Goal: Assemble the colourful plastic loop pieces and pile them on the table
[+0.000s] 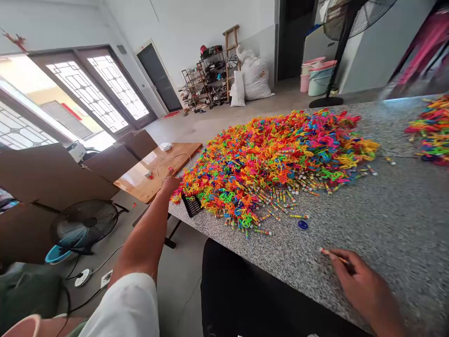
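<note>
My left hand (170,183) reaches out to the left end of a big heap of bright plastic pieces (266,154). Its fingers look pinched around a small pink piece (170,169), though the grip is small in view. Low on the right, my right hand (361,281) is closed, with a thin patterned tube (325,252) poking out between thumb and fingers above the speckled table (396,224). Similar short tubes (278,194) lie along the heap's near edge. Beside them rests a dark blue ring-shaped piece (302,225). A black slotted tray (191,205) sits at the table's left edge.
A wooden board (157,171) with a white cable adjoins the table's left end. A second heap (435,131) lies at far right. On the floor stand a black fan (91,222) at left, a pedestal fan (328,100), buckets (321,77) and white sacks (255,77).
</note>
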Tool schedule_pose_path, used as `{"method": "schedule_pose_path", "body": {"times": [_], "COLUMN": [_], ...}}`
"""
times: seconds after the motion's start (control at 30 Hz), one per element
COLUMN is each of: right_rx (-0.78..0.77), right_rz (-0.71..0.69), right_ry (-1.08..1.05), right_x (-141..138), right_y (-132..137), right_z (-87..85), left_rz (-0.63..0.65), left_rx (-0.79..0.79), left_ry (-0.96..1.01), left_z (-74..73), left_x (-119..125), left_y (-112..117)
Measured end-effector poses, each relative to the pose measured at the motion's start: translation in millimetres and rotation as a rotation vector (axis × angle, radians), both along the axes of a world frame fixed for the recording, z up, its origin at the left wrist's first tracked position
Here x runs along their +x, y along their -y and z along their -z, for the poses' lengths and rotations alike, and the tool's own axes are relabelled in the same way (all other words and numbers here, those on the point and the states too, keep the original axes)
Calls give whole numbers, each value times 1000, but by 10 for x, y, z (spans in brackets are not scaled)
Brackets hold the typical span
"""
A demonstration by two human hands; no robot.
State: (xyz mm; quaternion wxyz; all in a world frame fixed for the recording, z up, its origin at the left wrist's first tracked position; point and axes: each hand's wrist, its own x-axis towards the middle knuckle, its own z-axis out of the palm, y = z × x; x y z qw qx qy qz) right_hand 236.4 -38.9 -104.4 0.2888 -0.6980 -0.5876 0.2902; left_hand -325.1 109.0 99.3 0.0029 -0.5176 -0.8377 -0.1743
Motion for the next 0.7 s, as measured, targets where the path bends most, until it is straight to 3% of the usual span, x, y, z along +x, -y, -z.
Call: {"method": "schedule_pose_path", "body": {"times": [0.07, 0.13, 0.17, 0.23, 0.3, 0.4, 0.5, 0.6, 0.7], "right_rx": [52, 117, 156, 234, 286, 311, 300, 271, 217], "right_rz": [-8, -26, -37, -73, -117, -162, -166, -143, -85], "right_ry": [3, 33, 60, 121, 167, 169, 124, 52, -93], "right_x": [-40, -93, -124, -186, -239, -278, -272, -257, -286], "right_y": [13, 30, 39, 55, 68, 78, 85, 104, 123], "right_z": [-23, -42, -48, -53, -53, -62, -82, -117, -201], "left_rz": [27, 173, 313, 755, 884, 898, 916, 882, 686], "left_rx": [22, 0, -29, -129, -178, -250, -220, -21, 111], "left_ry": [-25, -13, -5, -87, -185, -239, -106, 183, 639], "left_z": [147, 386, 517, 756, 919, 1020, 1012, 938, 841], "left_x": [310, 767, 1020, 1499, 1858, 2088, 2079, 2086, 2242], "left_y": [90, 289, 423, 710, 925, 977, 798, 620, 552]}}
